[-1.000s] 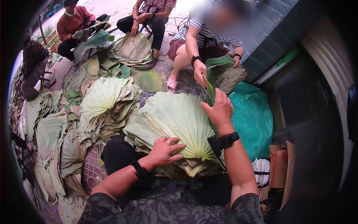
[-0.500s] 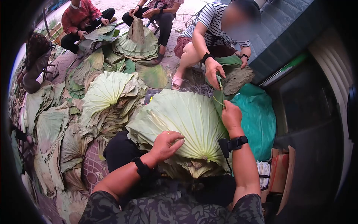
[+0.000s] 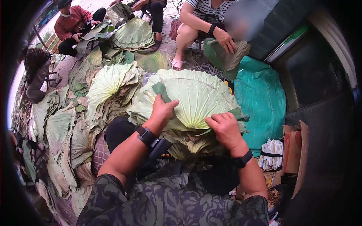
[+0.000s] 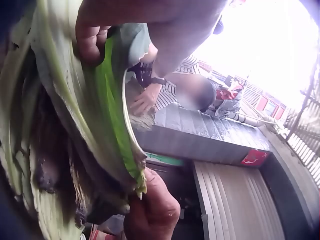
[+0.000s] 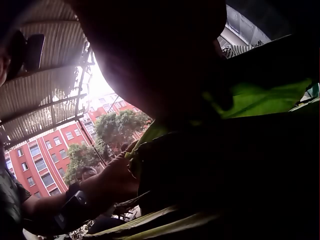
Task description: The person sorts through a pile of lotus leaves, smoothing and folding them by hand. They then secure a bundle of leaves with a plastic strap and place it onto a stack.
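Note:
A pale green lotus leaf (image 3: 194,100), its veined side up, lies over a thick stack of similar leaves (image 3: 141,107) at the lap. My left hand (image 3: 164,112) pinches its left side, where a darker green edge folds up by the thumb. At the near right edge my right hand (image 3: 226,130) grips the same leaf, thumb on top, with dark green showing past the fingers. In the left wrist view, the bright green inner face of the leaf (image 4: 107,100) shows between my two hands. The right wrist view is mostly dark.
Another leaf stack (image 3: 107,83) stands to the left, with spread leaves (image 3: 60,132) beyond. A green plastic sack (image 3: 260,98) and cardboard box (image 3: 294,150) are at right. A person in stripes opposite holds a leaf (image 3: 222,56); others sit further back.
My right hand reached forward, took a leaf beside the person opposite, and brought it back over the stack. My left hand lifted off the stack and now holds the leaf's left side.

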Action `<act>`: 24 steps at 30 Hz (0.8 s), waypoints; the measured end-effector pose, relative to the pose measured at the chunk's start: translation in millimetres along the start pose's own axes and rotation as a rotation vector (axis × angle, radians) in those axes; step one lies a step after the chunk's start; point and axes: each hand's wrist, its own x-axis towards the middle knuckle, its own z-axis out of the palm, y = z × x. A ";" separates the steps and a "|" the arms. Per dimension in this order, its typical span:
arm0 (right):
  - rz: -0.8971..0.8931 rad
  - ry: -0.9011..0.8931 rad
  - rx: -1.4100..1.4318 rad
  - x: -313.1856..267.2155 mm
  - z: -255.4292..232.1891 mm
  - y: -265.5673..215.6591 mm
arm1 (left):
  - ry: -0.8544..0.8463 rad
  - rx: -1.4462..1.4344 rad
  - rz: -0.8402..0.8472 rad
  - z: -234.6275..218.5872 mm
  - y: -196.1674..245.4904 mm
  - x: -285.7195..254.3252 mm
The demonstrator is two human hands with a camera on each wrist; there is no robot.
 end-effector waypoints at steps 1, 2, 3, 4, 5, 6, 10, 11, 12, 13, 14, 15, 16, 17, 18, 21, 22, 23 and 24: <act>0.000 0.043 0.010 -2.5 1.0 2.0 | 0.047 0.039 -0.060 -2.1 1.1 3.4; 0.003 0.047 0.012 -4.1 2.8 4.9 | -0.032 0.009 -0.150 -7.1 3.3 5.7; 0.005 0.127 -0.019 -5.9 5.5 8.4 | -0.034 0.015 -0.149 -8.8 3.7 4.0; 0.010 0.205 -0.050 -9.0 7.5 11.2 | -0.010 -0.109 -0.162 -9.6 3.0 1.8; 0.017 0.206 -0.048 -13.3 8.0 13.7 | 0.014 -0.234 -0.177 -9.6 1.7 -0.7; 0.115 0.146 -0.067 -17.7 8.2 16.4 | 0.072 -0.227 -0.184 -9.2 2.9 -5.5; 0.278 0.106 -0.124 -32.9 22.2 24.6 | 0.121 -0.320 -0.267 -26.6 -13.2 2.1; 0.315 0.086 -0.138 -36.7 25.1 25.0 | 0.121 -0.316 -0.267 -31.3 -17.9 5.2; 0.318 0.087 -0.136 -40.5 29.0 25.9 | 0.128 -0.347 -0.282 -33.7 -18.9 5.4; 0.338 0.097 -0.131 -43.5 32.4 26.6 | 0.137 -0.378 -0.297 -36.1 -20.1 5.5; 0.358 0.108 -0.124 -46.2 34.9 27.0 | 0.139 -0.375 -0.297 -38.9 -21.5 5.1; 0.358 0.108 -0.121 -47.9 32.4 24.5 | 0.150 -0.325 -0.274 -40.1 -19.8 2.0; 0.419 0.021 -0.078 -50.9 28.0 21.2 | 0.161 -0.277 -0.250 -42.0 -18.6 0.0; 0.478 -0.068 -0.035 -52.6 22.2 18.3 | 0.162 -0.275 -0.250 -48.8 -19.3 1.4; 0.479 -0.068 -0.033 -54.0 14.3 16.8 | 0.211 -0.076 -0.168 -59.1 -21.7 5.3; 0.489 -0.074 -0.019 -54.7 -5.1 14.0 | 0.512 0.277 0.211 -55.8 -31.3 1.6; 0.545 0.073 0.125 -50.6 -7.5 14.9 | 0.468 0.569 0.554 -49.6 -22.1 -10.3; 0.598 0.219 0.271 -46.4 -7.6 15.5 | 0.403 0.860 0.896 -42.7 -14.6 -21.9; 0.598 0.214 0.274 -40.3 -3.0 17.3 | 0.278 0.928 0.922 -31.3 -8.8 -30.3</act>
